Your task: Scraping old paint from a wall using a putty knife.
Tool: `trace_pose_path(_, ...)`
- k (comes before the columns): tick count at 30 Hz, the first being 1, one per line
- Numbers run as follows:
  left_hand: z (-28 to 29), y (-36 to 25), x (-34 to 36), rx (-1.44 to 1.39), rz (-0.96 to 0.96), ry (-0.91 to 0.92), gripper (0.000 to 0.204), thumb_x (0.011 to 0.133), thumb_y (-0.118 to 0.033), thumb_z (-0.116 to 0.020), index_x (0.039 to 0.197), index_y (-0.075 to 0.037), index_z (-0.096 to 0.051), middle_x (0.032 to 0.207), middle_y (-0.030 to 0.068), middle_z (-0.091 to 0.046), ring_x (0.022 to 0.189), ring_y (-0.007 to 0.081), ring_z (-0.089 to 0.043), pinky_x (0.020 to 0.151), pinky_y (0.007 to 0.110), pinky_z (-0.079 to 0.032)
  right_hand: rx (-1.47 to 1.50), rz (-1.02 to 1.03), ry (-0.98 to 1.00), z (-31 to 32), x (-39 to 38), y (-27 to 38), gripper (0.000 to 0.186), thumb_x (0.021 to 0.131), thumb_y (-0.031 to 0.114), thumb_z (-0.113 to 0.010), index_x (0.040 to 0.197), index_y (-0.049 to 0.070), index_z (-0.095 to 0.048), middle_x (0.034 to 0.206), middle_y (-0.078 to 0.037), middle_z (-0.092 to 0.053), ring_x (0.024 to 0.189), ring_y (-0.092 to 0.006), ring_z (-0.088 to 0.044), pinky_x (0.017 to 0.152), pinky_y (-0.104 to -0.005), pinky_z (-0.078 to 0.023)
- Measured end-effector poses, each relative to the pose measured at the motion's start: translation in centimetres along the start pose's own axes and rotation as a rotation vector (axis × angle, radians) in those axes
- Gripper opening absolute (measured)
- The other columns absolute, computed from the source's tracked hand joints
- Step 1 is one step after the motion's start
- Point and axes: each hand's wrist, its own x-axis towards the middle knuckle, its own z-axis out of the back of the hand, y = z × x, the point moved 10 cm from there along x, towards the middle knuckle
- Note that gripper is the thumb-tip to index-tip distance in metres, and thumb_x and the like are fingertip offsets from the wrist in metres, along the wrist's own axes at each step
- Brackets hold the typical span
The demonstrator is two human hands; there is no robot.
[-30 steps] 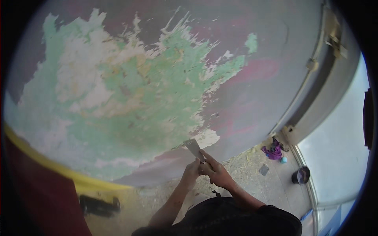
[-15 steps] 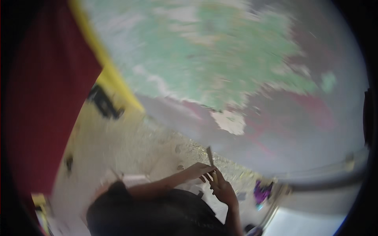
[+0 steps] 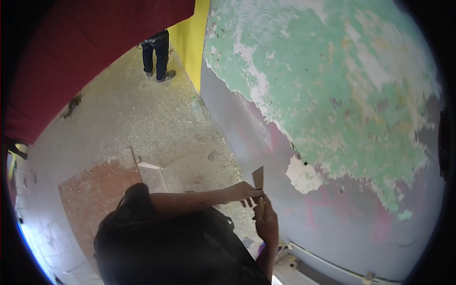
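Note:
A scraper (image 3: 258, 177) with a flat, flared blade points upward in front of my body. My right hand (image 3: 267, 223) wraps round its handle. From the left, my left hand (image 3: 243, 192) reaches across, its thumb and forefinger at the base of the blade and its other fingers hanging loosely. Beside the scraper rises a grey wall (image 3: 280, 183), with the blade apart from its bare patch as far as I can tell. That patch (image 3: 308, 104) is ragged, green and whitish, with a pale spot (image 3: 303, 175) at its lower edge.
Crumbs and flakes litter the floor (image 3: 142, 111). A reddish-brown board (image 3: 102, 190) lies at the left. Farther off, a person (image 3: 156, 54) in dark trousers stands near a yellow wall strip (image 3: 192, 47). A dark red surface (image 3: 90, 52) fills the upper left. A pale pipe (image 3: 327, 266) runs low along the wall.
My view has swung round and is sharper, showing more floor, the board and the standing person. Both hands stay together at the scraper, which now stands more upright.

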Motion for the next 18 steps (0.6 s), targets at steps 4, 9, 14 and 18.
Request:
trace_pose_path(4,6.0,-0.5,-0.8,-0.164,-0.003,-0.005,0.048,0.091,-0.048,-0.058,0.101,-0.003,-0.069,0.087,0.0095,-0.068,0.074,0.0185,-0.065,0.063,0.031,-0.053,-0.135,-0.043,0.074,-3.1,4.6,4.0,0.047,0.093,0.015,-0.053,0.138,0.008,-0.044,0.083,-0.016,-0.067,0.065,-0.0216,-0.066,0.06,-0.0338,-0.052)
trace_pose_path(9,12.7,-2.9,-1.1,-0.44,0.01,-0.058,0.041,0.093,-0.042,-0.056,0.088,-0.002,-0.066,0.082,0.0073,-0.066,0.073,0.0192,-0.064,0.062,0.032,-0.049,-0.088,0.057,-0.019,-3.7,11.0,11.0,0.031,0.09,0.012,-0.06,0.121,0.005,-0.059,0.086,-0.014,-0.068,0.065,-0.0185,-0.065,0.059,-0.0313,-0.052)
trace_pose_path(14,15.8,-6.8,-1.1,-0.63,-0.035,0.019,0.039,0.093,-0.04,-0.055,0.088,-0.003,-0.065,0.082,0.0066,-0.065,0.074,0.0186,-0.064,0.063,0.03,-0.049,-0.138,0.283,-0.12,-3.0,17.1,16.6,0.009,0.086,0.008,-0.062,0.091,0.002,-0.066,0.085,-0.011,-0.066,0.072,-0.0181,-0.061,0.065,-0.0307,-0.048)
trace_pose_path(18,16.9,-9.3,-0.5,-0.673,-0.095,0.14,0.042,0.094,-0.042,-0.053,0.098,-0.001,-0.063,0.092,0.0112,-0.064,0.08,0.0224,-0.063,0.069,0.035,-0.05,-0.129,0.38,-0.146,-2.9,21.9,18.0,0.014,0.081,0.012,-0.068,0.072,0.002,-0.063,0.077,-0.011,-0.056,0.067,-0.018,-0.052,0.058,-0.0304,-0.041)
